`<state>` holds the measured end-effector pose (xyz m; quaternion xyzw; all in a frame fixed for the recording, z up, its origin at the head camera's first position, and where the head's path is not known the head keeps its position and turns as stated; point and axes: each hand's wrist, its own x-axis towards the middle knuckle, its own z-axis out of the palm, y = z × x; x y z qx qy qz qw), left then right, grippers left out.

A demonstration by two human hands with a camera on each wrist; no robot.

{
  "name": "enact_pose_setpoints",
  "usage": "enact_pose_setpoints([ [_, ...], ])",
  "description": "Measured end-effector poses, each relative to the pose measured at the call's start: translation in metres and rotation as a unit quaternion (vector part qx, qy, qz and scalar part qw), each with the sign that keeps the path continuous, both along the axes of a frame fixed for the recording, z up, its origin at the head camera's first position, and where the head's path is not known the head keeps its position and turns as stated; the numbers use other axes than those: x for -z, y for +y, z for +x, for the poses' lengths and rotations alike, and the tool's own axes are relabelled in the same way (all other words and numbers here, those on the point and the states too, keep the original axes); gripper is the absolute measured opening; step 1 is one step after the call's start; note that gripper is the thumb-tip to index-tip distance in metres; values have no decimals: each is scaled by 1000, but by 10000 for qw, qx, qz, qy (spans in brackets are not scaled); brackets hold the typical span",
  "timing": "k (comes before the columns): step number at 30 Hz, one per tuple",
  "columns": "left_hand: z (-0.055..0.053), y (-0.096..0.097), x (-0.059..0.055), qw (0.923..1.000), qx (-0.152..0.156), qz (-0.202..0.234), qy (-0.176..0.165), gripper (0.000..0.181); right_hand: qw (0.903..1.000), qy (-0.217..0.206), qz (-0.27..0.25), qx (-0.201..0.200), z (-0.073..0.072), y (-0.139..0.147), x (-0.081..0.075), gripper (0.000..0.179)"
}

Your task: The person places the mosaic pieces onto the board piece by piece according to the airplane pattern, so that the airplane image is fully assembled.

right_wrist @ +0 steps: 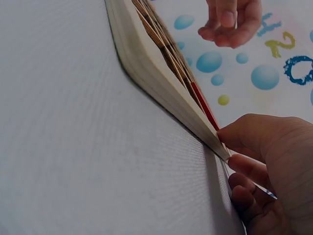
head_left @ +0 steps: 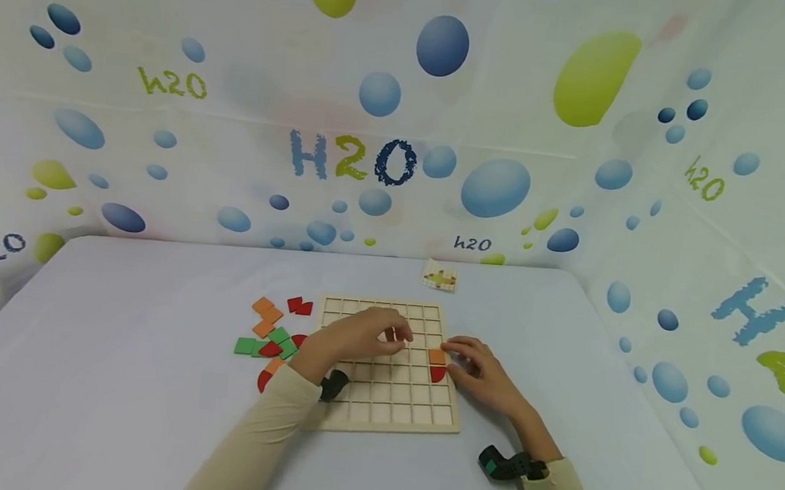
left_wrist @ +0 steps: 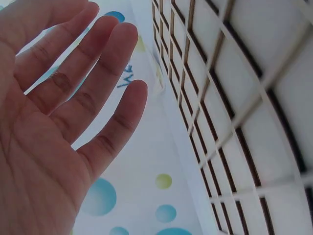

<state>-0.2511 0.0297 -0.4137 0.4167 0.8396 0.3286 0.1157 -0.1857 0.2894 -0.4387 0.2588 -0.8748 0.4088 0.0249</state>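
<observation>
A wooden grid board (head_left: 386, 429) lies flat on the white table. Over its middle hovers my left hand (head_left: 365, 333), fingers loosely bent and holding nothing; the left wrist view shows the bare palm (left_wrist: 39, 142) beside the grid. An orange square tile (head_left: 437, 356) and a red rounded tile (head_left: 437, 373) sit one behind the other in the right-hand column. My right hand (head_left: 486, 379) rests at the board's right edge beside these two tiles. In the right wrist view, its thumb and fingertips touch the rim, close to the red tile (right_wrist: 203, 104).
Left of the board lie loose tiles: green squares (head_left: 244, 346), orange squares (head_left: 268, 309), red pieces (head_left: 295, 304), some partly hidden behind my left arm. A small pattern card (head_left: 440, 277) lies beyond the board's far right corner. A patterned curtain (head_left: 232, 161) hangs behind the table.
</observation>
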Motion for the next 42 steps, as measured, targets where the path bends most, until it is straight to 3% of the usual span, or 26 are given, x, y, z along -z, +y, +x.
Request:
enact_pose_setpoints([
  [7, -1, -18, 0, 9996, -43, 72, 264, 15, 9999, 123, 11, -48, 0, 0, 1, 33],
  [13, 2, -28, -1, 9994, -284, -13, 214, 17, 9999, 152, 41, -17, 1, -1, 0, 32],
  [24, 4, -50, -2, 9987, -441, -16, 238, 17, 9997, 248, -5, -24, 2, -3, -2, 31],
  [30, 7, -65, 0, 9978, -649, 53, 130, 16, 9999, 104, 51, 50, 1, -3, -1, 32],
  [36, 10, -80, 2, 9961, -867, 133, -49, 16, 9998, 153, 23, 114, -7, 4, 17, 33],
  [42, 12, -95, 8, 9945, -1046, 41, -17, 17, 9997, 233, 62, 67, -17, 16, 38, 34],
])
